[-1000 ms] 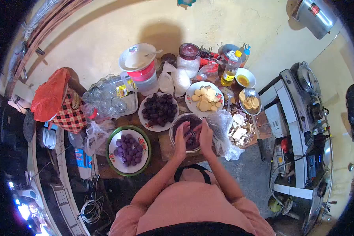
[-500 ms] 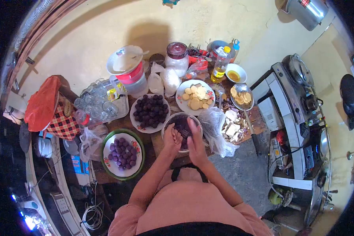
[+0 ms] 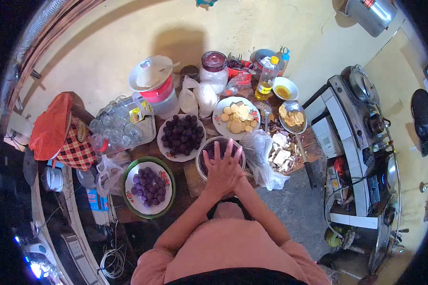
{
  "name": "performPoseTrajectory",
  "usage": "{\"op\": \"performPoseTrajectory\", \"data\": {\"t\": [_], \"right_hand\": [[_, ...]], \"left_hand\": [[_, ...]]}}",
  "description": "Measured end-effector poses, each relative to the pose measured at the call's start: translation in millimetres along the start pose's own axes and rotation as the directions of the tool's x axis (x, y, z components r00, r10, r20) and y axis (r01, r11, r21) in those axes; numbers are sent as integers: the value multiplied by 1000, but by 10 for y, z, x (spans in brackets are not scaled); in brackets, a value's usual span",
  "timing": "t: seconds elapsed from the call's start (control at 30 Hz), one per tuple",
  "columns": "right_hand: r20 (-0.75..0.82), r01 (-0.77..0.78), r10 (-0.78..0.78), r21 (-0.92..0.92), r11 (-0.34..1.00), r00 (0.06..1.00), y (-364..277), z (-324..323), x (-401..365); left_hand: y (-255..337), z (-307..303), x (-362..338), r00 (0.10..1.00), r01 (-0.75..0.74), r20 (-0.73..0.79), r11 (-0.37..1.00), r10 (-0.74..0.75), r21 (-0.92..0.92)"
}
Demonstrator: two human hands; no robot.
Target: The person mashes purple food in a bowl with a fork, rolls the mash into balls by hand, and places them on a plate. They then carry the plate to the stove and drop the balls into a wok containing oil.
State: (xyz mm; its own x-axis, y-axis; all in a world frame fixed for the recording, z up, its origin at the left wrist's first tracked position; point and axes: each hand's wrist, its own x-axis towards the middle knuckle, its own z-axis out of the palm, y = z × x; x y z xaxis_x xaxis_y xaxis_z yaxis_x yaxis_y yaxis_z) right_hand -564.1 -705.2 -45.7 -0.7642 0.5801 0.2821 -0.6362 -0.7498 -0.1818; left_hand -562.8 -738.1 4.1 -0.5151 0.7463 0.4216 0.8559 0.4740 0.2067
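Over a clear-rimmed bowl (image 3: 200, 172) of dark purple stuff, my two hands overlap. My left hand (image 3: 222, 173) lies on top, its fingers spread and pointing away from me. Beneath it, my right hand (image 3: 242, 181) is mostly covered and its fingers are hidden. Whether anything sits between the palms cannot be seen. Left of the bowl is a plate (image 3: 195, 153) piled with dark purple balls (image 3: 180, 135). A nearer floral plate (image 3: 150, 209) holds lighter purple balls (image 3: 150, 186) and rests on a green-rimmed tray (image 3: 125, 183).
Behind the bowl stands a plate of pale round slices (image 3: 236, 118). To its right are a plastic bag (image 3: 261, 164), chopped pieces (image 3: 281, 154) and a long-handled skimmer (image 3: 294, 118). An oil bottle (image 3: 266, 83), a lidded jar (image 3: 214, 73) and glass jars (image 3: 119, 123) stand farther back.
My hands have come together over the bowl. My left hand has gone from closed fingers to spread ones, and my right hand has slipped beneath it.
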Motion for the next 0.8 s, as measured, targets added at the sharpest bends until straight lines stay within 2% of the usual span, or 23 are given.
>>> {"op": "performPoseTrajectory", "data": {"t": [0.03,0.07,0.1,0.13,0.17,0.2,0.23,0.27,0.3,0.33,0.37,0.4,0.43,0.47,0.5,0.57,0.6,0.7,0.73,0.77,0.8], "right_hand": [[-315,-321,228,-286,903,922,-284,-261,-43],[-459,-517,357,-290,805,814,-460,-335,-43],[-581,-692,469,-243,680,665,-636,-403,-41],[-485,-729,617,-65,682,620,-747,-332,19],[-357,-758,737,110,643,574,-800,-261,71],[-566,-748,628,32,663,533,-777,-210,98],[-683,-743,442,-224,631,581,-740,-140,132],[-737,-719,230,-457,524,636,-700,-56,163],[-723,-679,13,-643,353,691,-666,33,171],[-568,-557,-19,-813,171,823,-652,149,163],[-387,-387,-10,-922,-22,922,-644,274,146],[-197,-185,38,-961,-208,980,-625,335,110],[-56,-10,136,-947,-320,989,-589,338,58],[74,172,245,-896,-409,967,-548,335,-5],[185,351,363,-810,-471,913,-514,330,-65],[147,434,491,-717,-545,859,-448,306,-178],[121,480,553,-667,-570,825,-431,299,-198],[213,377,478,-883,-279,852,-525,500,-161],[225,361,433,-894,-264,873,-572,537,-135],[235,346,387,-905,-247,891,-623,565,-104],[244,332,340,-915,-229,908,-661,575,-80]], "left_hand": [[-11,-68,15,997,32,-62,994,-39,-103],[-45,-138,34,989,57,-119,977,-83,-208],[-88,-190,52,976,73,-171,947,-131,-311],[-142,-221,77,952,57,-242,884,-189,-464],[-162,-221,69,935,133,-190,792,-300,-596],[-179,-205,61,909,201,-121,675,-399,-709],[-191,-176,55,875,261,-39,537,-483,-802],[-212,-60,32,812,324,125,263,-570,-909],[-251,130,-11,739,356,305,-36,-601,-934],[-282,268,-38,661,351,483,-331,-574,-876],[-313,319,-49,666,322,562,-490,-490,-810],[-351,357,-75,674,294,626,-635,-392,-714],[-378,386,-89,685,266,671,-761,-283,-592],[-404,422,-75,669,204,704,-853,-237,-481],[-415,452,-87,690,179,681,-854,-244,-488],[-463,536,-135,730,127,631,-855,-264,-504],[-567,802,-207,659,73,693,-892,-293,-446],[-413,356,-88,493,-9,794,-914,-356,-405],[-561,540,-174,676,62,710,-945,-197,-322],[-837,868,-332,815,151,579,-956,-24,-252],[-982,1051,-417,899,250,411,-947,151,-200]]}}
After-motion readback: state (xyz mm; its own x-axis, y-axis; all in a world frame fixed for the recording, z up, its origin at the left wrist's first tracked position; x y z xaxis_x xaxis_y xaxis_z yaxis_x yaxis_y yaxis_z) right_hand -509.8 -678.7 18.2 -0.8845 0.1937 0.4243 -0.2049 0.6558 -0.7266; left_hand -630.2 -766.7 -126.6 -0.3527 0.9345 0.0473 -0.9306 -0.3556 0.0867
